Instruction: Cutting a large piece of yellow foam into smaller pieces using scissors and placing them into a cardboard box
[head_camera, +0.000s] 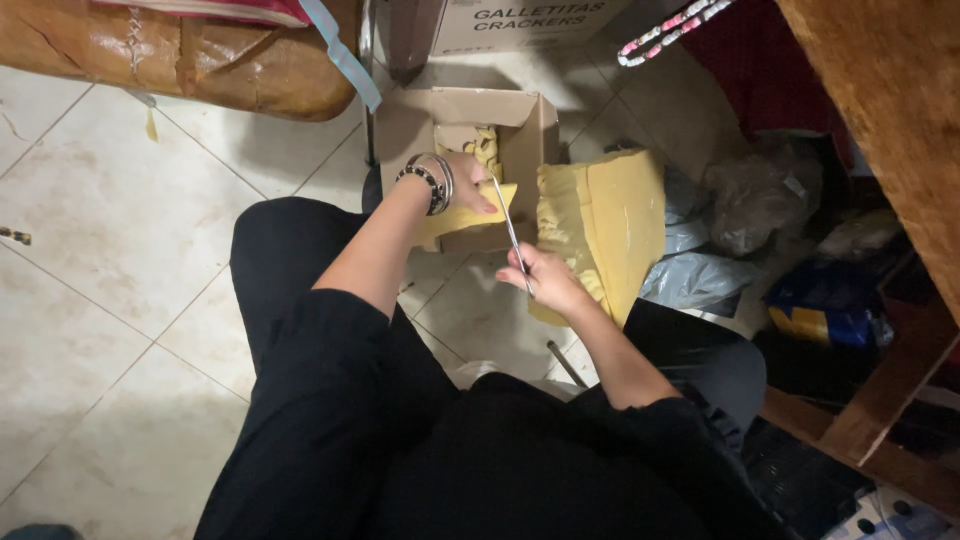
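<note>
Left hand (470, 185) pinches a yellow foam piece (462, 217) at the front edge of the open cardboard box (525, 130), bracelets (432, 180) on the wrist. Right hand (540, 278) grips a long thin metal blade (508, 222), its tip reaching up against the foam beside the left fingers. Just right, a bigger yellow foam slab (610, 220) lies on the tiled floor (110, 230).
</note>
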